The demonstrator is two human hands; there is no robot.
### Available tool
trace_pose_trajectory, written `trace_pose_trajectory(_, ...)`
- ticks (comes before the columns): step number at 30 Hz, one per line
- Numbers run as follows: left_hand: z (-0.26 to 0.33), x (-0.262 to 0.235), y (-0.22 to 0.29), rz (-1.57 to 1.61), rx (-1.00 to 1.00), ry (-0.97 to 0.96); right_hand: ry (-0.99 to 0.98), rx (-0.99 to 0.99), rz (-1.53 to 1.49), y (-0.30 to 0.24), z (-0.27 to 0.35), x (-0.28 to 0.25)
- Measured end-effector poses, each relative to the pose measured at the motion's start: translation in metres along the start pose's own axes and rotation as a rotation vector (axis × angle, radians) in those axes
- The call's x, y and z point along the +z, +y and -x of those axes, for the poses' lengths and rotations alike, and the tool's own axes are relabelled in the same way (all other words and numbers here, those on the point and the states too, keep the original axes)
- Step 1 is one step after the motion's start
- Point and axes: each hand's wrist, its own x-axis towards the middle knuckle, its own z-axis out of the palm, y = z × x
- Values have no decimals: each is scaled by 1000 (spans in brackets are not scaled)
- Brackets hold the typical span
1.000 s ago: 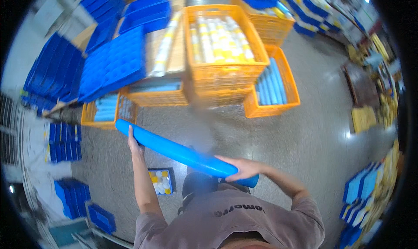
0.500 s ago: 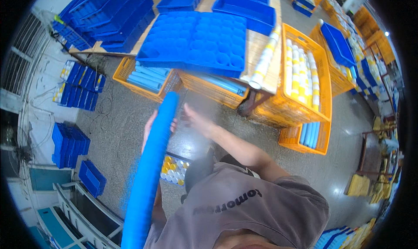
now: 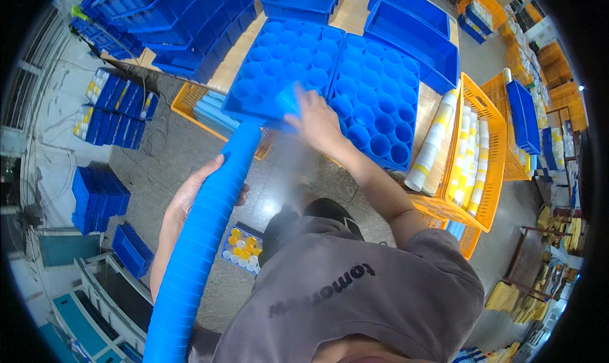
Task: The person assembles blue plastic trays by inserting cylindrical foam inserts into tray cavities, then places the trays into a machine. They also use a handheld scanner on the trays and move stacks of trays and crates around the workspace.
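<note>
My left hand (image 3: 190,195) wraps around a long stack of nested blue cups (image 3: 200,236) that runs from the lower left up toward the table. My right hand (image 3: 317,122) holds a single blue cup (image 3: 288,103) at the near edge of a blue tray with round wells (image 3: 282,68). A second blue welled tray (image 3: 380,96) lies right beside it on the wooden table (image 3: 238,55). The wells of both trays look empty.
Blue bins (image 3: 190,14) are stacked at the table's far left, more blue bins (image 3: 412,26) at the back. Orange crates with white and yellow cup stacks (image 3: 472,147) stand to the right. An orange crate (image 3: 203,106) sits under the table. A small tray of yellow and white caps (image 3: 244,245) lies on the floor.
My view has swung toward the table. My right hand has left the long stack and reached forward to the welled tray with one cup, while my left hand still holds the stack.
</note>
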Motion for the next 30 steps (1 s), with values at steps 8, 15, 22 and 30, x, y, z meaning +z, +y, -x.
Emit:
trace_pose_trajectory(8,-53,-23,69,-62,-25,-70,-22,-588,122,-63,-43,-6)
trace_pose_trajectory(15,-50,-49,120,-224,15,-105,173,-361,68,-55,-87,0)
trace_pose_trajectory(22,-71,-94,151,-252,-158,-108,-72,-89,131,-56,-46,33)
trace_pose_trajectory(30,-96,-96,169,-362,-28,-300,62,-302,201,-98,-98,53)
